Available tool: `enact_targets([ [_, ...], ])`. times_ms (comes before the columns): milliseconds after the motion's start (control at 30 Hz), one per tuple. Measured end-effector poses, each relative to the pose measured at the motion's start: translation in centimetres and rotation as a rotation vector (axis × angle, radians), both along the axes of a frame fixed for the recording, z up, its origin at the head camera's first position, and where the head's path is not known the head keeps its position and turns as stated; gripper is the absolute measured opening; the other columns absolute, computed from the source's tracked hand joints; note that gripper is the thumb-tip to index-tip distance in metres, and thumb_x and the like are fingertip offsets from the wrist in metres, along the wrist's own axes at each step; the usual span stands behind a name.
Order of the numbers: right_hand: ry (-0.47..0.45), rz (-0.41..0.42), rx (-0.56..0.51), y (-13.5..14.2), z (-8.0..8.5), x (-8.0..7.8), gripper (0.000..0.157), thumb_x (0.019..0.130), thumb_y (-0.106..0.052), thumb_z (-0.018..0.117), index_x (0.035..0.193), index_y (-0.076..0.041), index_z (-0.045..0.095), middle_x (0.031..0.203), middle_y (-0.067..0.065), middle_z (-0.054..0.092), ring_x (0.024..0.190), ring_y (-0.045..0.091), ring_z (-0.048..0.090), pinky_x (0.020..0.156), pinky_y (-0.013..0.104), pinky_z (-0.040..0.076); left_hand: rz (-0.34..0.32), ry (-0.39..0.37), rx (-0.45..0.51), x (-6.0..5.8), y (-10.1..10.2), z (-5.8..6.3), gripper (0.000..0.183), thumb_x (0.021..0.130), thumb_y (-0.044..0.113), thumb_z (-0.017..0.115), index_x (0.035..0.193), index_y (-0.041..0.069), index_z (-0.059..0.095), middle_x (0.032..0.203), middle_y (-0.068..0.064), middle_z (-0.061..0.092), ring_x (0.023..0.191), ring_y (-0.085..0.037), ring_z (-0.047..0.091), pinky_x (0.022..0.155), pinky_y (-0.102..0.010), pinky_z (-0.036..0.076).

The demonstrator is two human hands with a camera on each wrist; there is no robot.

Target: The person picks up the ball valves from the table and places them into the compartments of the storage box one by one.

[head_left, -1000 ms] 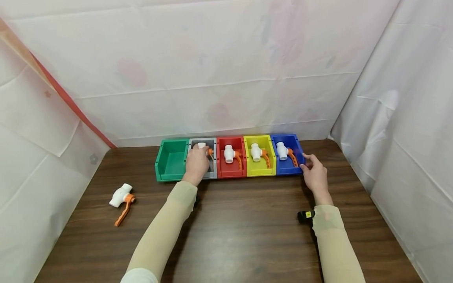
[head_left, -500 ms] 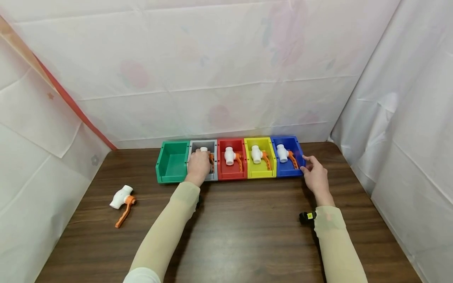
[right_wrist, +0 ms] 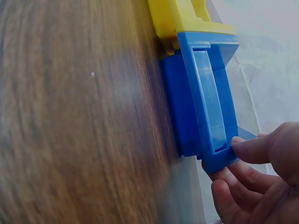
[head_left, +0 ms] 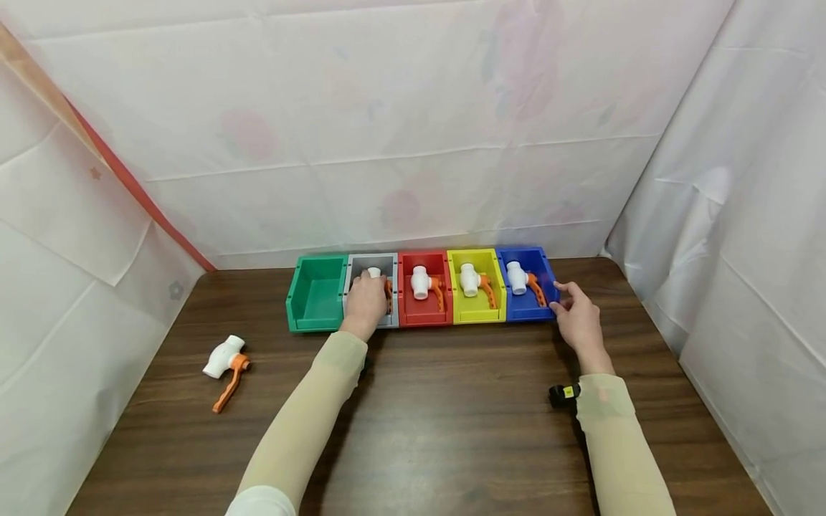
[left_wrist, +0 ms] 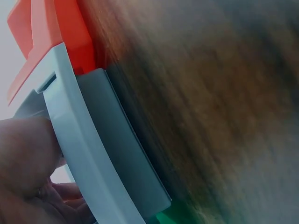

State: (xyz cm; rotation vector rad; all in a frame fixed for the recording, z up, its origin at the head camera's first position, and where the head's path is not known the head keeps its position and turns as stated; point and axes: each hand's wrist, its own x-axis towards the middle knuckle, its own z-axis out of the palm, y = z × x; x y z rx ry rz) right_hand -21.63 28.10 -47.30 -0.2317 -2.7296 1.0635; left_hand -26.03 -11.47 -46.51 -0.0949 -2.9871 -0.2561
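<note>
My left hand (head_left: pixel 364 304) reaches into the grey bin (head_left: pixel 395 315), its fingers curled on a white ball valve (head_left: pixel 374 272) with an orange handle. The hand hides much of that valve; in the left wrist view the curled fingers (left_wrist: pixel 32 154) show behind the grey bin's front edge (left_wrist: pixel 88 130), with the valve out of sight. On the far right, my right hand (head_left: pixel 578 322) pinches the side rim of the blue bin (head_left: pixel 525 313). In the right wrist view, the thumb (right_wrist: pixel 254 148) lies on the rim with the fingers beneath.
Red (head_left: pixel 422 319), yellow (head_left: pixel 477 315) and blue bins each hold a similar valve. A green bin (head_left: pixel 317 301) ends the row at left. Another valve (head_left: pixel 226 358) lies on the wooden table (head_left: pixel 445 430). White cloth (head_left: pixel 400 129) hangs behind and beside it.
The left hand and its valve have moved slightly down and toward the front within the grey bin. My right hand keeps its pinch on the blue bin.
</note>
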Motion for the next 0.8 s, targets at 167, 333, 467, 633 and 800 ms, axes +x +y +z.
enact_targets([
  [167, 0.001, -0.002, 0.001, 0.1, -0.2, -0.1, 0.040, 0.100, -0.010, 0.061, 0.140, -0.013, 0.055, 0.101, 0.022, 0.066, 0.082, 0.032, 0.059, 0.067, 0.040, 0.046, -0.009, -0.007, 0.003, 0.1, 0.1, 0.1, 0.034, 0.093, 0.009, 0.064, 0.126, 0.003, 0.066, 0.135, -0.029, 0.050, 0.119, -0.042, 0.051, 0.094, -0.050, 0.051],
  [333, 0.004, -0.002, 0.002, 0.1, -0.3, -0.2, 0.040, 0.100, -0.010, 0.061, 0.140, -0.013, 0.055, 0.100, 0.021, 0.066, 0.081, 0.032, 0.058, 0.066, 0.039, 0.046, -0.070, 0.084, 0.002, 0.6, -0.4, 0.6, 0.031, 0.090, 0.008, 0.066, 0.120, 0.002, 0.069, 0.132, -0.023, 0.056, 0.121, -0.038, 0.049, 0.094, -0.051, 0.051],
  [467, 0.008, -0.001, -0.004, 0.1, -0.4, -0.2, 0.040, 0.100, -0.009, 0.060, 0.140, -0.013, 0.055, 0.099, 0.021, 0.065, 0.082, 0.032, 0.058, 0.067, 0.040, 0.046, -0.077, 0.128, 0.043, 1.2, -1.1, 1.3, 0.022, 0.093, 0.016, 0.064, 0.112, 0.008, 0.073, 0.117, -0.014, 0.064, 0.106, -0.032, 0.056, 0.079, -0.050, 0.056],
  [633, 0.012, 0.000, -0.011, 0.1, -0.4, -0.2, 0.040, 0.100, -0.010, 0.061, 0.140, -0.013, 0.055, 0.099, 0.020, 0.065, 0.082, 0.032, 0.058, 0.069, 0.040, 0.046, -0.084, 0.112, 0.123, 2.2, -2.7, 2.4, 0.016, 0.095, 0.024, 0.064, 0.101, 0.013, 0.074, 0.095, -0.007, 0.067, 0.083, -0.026, 0.060, 0.064, -0.044, 0.055],
  [800, 0.013, -0.008, -0.014, 0.0, -0.4, -0.1, 0.040, 0.100, -0.010, 0.061, 0.139, -0.013, 0.055, 0.099, 0.020, 0.065, 0.082, 0.032, 0.058, 0.069, 0.041, 0.046, -0.087, 0.092, 0.265, 3.5, -4.9, 3.5, 0.015, 0.096, 0.025, 0.066, 0.098, 0.013, 0.074, 0.091, -0.005, 0.070, 0.075, -0.022, 0.059, 0.063, -0.040, 0.053],
])
